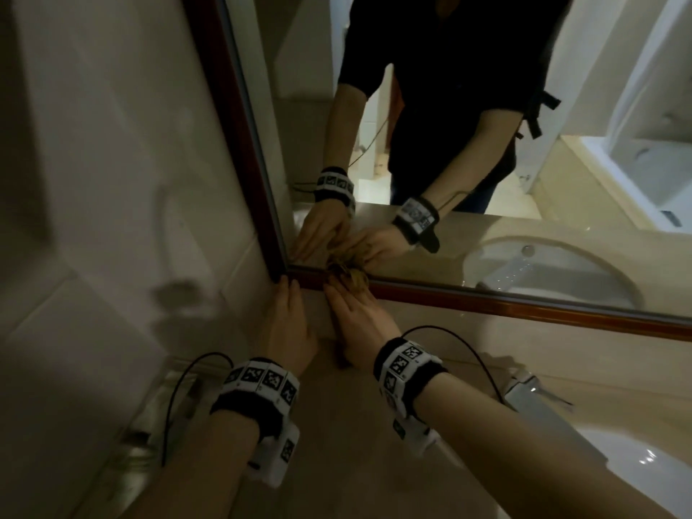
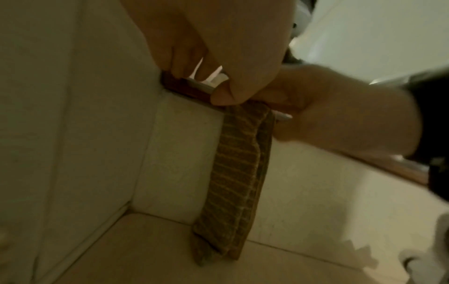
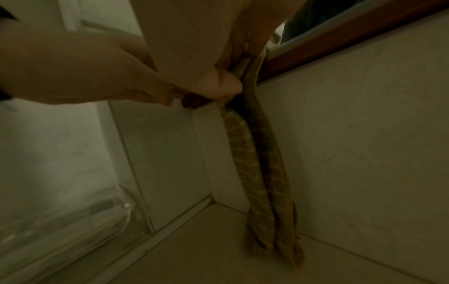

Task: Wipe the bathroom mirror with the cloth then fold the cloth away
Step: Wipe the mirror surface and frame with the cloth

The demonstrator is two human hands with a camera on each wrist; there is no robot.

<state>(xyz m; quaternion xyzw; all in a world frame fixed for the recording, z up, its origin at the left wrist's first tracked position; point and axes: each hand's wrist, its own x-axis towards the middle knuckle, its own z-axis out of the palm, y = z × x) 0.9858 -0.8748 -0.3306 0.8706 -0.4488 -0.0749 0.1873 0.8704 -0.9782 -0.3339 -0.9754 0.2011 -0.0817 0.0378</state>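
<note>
The mirror [image 1: 486, 256] has a dark red wooden frame [image 1: 524, 307]. Both hands are at its lower left corner. My right hand [image 1: 355, 316] pinches the top of a brown striped cloth [image 1: 352, 280] against the frame's bottom edge. Its thumb [image 3: 226, 84] presses on the fabric. The cloth [image 2: 235, 173] hangs folded down the wall, and the lower end of the cloth [image 3: 267, 240] touches the counter. My left hand [image 1: 286, 312] lies with straight fingers on the frame corner, just left of the cloth. Its thumb [image 2: 223, 96] is next to the cloth's top edge.
A beige counter [image 1: 355, 425] runs below the mirror, with a chrome tap [image 1: 531, 391] and a white basin [image 1: 636, 462] to the right. A clear glass object [image 3: 73, 221] stands by the tiled left wall [image 1: 112, 181]. Cables run from both wristbands.
</note>
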